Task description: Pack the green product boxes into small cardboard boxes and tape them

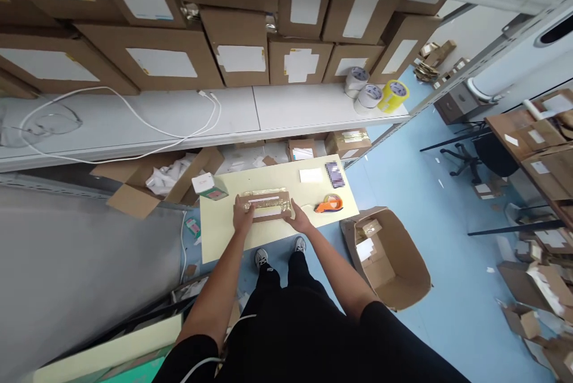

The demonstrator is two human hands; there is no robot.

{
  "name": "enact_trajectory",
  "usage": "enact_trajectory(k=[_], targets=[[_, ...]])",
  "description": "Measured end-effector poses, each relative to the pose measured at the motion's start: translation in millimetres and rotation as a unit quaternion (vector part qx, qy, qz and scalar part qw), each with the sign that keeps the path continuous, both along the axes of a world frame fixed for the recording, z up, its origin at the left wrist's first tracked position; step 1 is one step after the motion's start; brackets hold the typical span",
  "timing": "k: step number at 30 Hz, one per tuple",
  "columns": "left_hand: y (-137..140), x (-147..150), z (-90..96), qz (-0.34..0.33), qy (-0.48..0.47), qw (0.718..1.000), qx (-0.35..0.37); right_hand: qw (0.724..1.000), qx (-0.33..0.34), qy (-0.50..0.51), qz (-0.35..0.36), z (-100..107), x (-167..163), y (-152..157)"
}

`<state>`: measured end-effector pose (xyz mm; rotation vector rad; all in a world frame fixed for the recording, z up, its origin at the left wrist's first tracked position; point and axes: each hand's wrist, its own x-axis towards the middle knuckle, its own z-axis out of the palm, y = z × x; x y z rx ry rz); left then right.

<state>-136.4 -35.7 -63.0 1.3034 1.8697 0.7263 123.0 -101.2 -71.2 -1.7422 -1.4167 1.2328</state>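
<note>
A flat cardboard box [268, 198] with shiny tape across it and a pale label strip lies on the cream-coloured table [219, 240]. My left hand [244, 214] grips its left end, and my right hand [298, 217] holds its lower right corner. Right of the box is an orange tape dispenser [329, 203]. Behind that are a white paper sheet [310, 175] and a blurred dark phone-like item [334, 174]. A small white and green box [209, 186] stands at the table's left rear corner.
A large open carton [407, 252] with a few small parcels stands on the floor right of the table. Another open carton [179, 177] with white wrapping is at the left. Above, a shelf [295, 110] bears tape rolls [369, 96], a white cable [147, 126] and several labelled cartons [242, 76].
</note>
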Motion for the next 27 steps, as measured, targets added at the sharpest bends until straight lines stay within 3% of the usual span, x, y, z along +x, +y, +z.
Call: enact_trajectory(k=[3,7,9,12,15,17,24,27], targets=[[4,9,4.6,0.008,0.023,1.0,-0.007,0.996,0.037,-0.042,-0.068,6,52,2],[5,16,10.2,-0.003,0.061,0.997,-0.047,0.978,0.038,-0.13,-0.157,10,134,-4],[7,17,12.7,-0.012,0.081,0.994,-0.077,0.977,0.042,-0.157,-0.138,9,168,-9],[8,18,16.7,-0.024,0.109,0.987,-0.119,0.979,0.024,-0.203,-0.03,4,200,-14],[8,23,21.2,-0.031,0.134,0.977,-0.164,0.955,-0.057,-0.27,0.104,-2,208,-16],[9,27,24.4,-0.028,0.152,0.969,-0.19,0.942,-0.088,-0.291,0.142,-7,204,-17],[16,36,30.7,0.002,0.165,0.96,-0.228,0.938,-0.114,-0.315,0.092,-14,193,-16],[14,36,28.5,0.013,0.156,0.964,-0.214,0.954,-0.1,-0.281,0.029,-13,206,-25]])
